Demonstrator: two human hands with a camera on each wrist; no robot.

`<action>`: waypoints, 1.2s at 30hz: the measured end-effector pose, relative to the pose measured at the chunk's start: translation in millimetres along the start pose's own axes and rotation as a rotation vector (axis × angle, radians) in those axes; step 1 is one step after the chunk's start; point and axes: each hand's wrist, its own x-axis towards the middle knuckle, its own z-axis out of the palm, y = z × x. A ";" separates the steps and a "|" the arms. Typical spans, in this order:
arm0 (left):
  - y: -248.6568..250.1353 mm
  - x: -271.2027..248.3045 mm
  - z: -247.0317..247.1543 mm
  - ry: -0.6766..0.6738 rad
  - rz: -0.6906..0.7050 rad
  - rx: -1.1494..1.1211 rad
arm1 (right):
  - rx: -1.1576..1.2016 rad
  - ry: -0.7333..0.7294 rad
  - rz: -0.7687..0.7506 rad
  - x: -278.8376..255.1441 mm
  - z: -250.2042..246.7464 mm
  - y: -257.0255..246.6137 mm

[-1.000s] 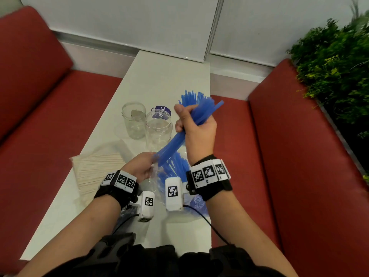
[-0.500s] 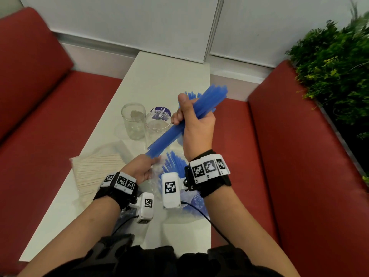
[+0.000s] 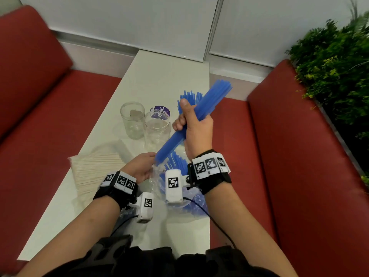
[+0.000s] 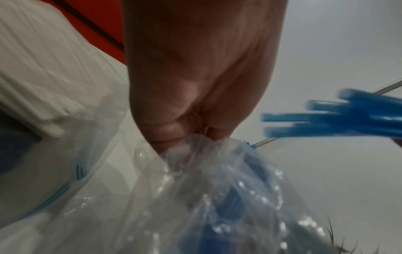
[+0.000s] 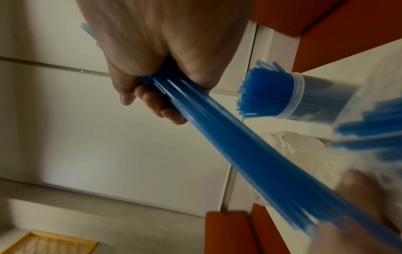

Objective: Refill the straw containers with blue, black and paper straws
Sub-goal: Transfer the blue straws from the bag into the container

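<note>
My right hand grips a thick bundle of blue straws, tilted up to the right above the table. Its lower end hangs just above the clear plastic bag, which still holds more blue straws. My left hand pinches the bag's mouth. Behind my right hand stands a container packed with blue straws. Two empty clear jars stand to its left. A pack of paper straws lies at the left.
A purple-labelled lid or container sits behind the jars. The narrow white table runs between two red benches. A green plant fills the right corner. The table's far half holds nothing.
My right hand has lifted the blue bundle up and to the right, drawing it out of the bag. My left hand has stayed on the bag's mouth.
</note>
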 end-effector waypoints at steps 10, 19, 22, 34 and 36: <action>1.4 1.7 8.2 0.046 -0.023 -0.047 | -0.071 -0.044 -0.034 -2.5 4.5 5.3; -2.5 10.1 -1.9 0.057 -0.050 -0.028 | -0.232 -0.082 0.056 -13.2 -0.1 30.4; -4.2 12.9 -3.8 0.064 -0.064 -0.053 | -0.288 -0.155 0.120 -7.3 -0.6 27.3; -1.1 20.3 1.6 0.077 -0.054 -0.014 | -0.244 -0.174 0.046 -5.3 7.6 26.5; -0.3 18.8 -1.8 0.078 -0.064 -0.007 | -0.256 -0.159 0.031 1.0 1.9 21.1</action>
